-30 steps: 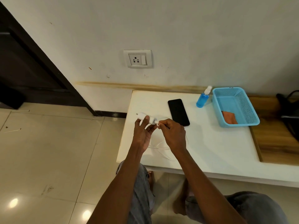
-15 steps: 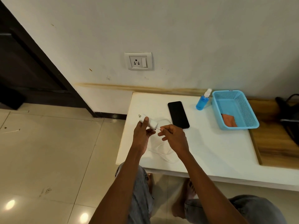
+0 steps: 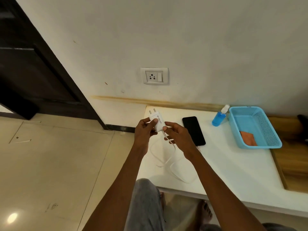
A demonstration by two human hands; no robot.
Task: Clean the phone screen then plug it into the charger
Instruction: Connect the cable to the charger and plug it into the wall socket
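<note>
At the right of the frame I see a light blue mesh basket (image 3: 266,129) sitting on the white bench (image 3: 233,167), its far rim carrying a small dark mark that I cannot read. Inside it, against the near wall, lies a folded orange cloth (image 3: 247,137); that is all I can see in it. Just left of the basket, touching or nearly touching its corner, stands a small spray bottle (image 3: 218,118) with blue liquid and a white nozzle.

The charger (image 3: 156,121) is a white plug block with two metal pins pointing toward the upper left of the frame. There is dark printed lettering and a small logo along its upper face, but it is too small for me to make out. My left hand (image 3: 144,130) grips the block, thumb pressed on its top face and fingers curled beneath. My right hand (image 3: 179,136) is close beside it, a fingertip touching the block's lower end where the white cable (image 3: 166,157) comes out; the fingers are loosely curled around the cable there, though I cannot tell how firmly they hold it. The cable drops to the bench and lies in loose loops below the hands.

The phone (image 3: 193,130) lies flat on the bench, dark screen up, just right of my right hand. On the wall above centre is a white socket (image 3: 154,75) with a switch.
</note>
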